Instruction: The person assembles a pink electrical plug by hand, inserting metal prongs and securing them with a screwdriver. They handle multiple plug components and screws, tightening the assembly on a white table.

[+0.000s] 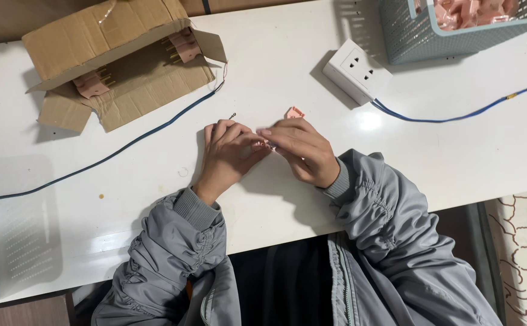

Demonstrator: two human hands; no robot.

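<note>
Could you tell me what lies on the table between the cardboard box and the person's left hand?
In the head view, a dark blue cable crosses the white table between the cardboard box and the left hand; a tiny metal piece lies nearer the hand.

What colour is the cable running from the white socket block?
Blue: the cable leaves the white socket block and crosses the table, seen in the head view.

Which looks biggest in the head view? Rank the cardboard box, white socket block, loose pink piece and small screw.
1. cardboard box
2. socket block
3. pink piece
4. screw, barely visible, so its size against the pink piece is only roughly judged.
</note>
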